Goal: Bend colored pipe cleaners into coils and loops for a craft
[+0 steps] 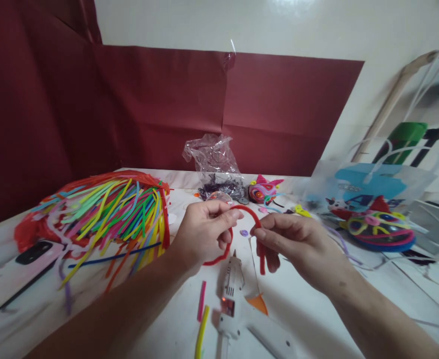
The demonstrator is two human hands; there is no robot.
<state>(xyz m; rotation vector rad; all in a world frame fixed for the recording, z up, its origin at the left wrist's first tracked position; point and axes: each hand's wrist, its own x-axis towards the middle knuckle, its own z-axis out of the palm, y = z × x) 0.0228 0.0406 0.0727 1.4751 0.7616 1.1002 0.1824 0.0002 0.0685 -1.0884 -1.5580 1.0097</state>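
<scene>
A red pipe cleaner arches between my two hands above the table. My left hand pinches it between thumb and fingers, and a curved length hangs below that hand. My right hand grips the other part, where a doubled end points downward. Just beneath them lies a white hot glue gun, nozzle pointing away from me, with a small red light glowing. Beside the gun are a pink strip and a yellow strip. A small purple coil rests on the table behind my hands.
On the left, many coloured pipe cleaners spill from a red bag, near a phone. Behind stand a clear plastic bag and a pink decorated figure. To the right are a colourful decorated piece and a translucent bag.
</scene>
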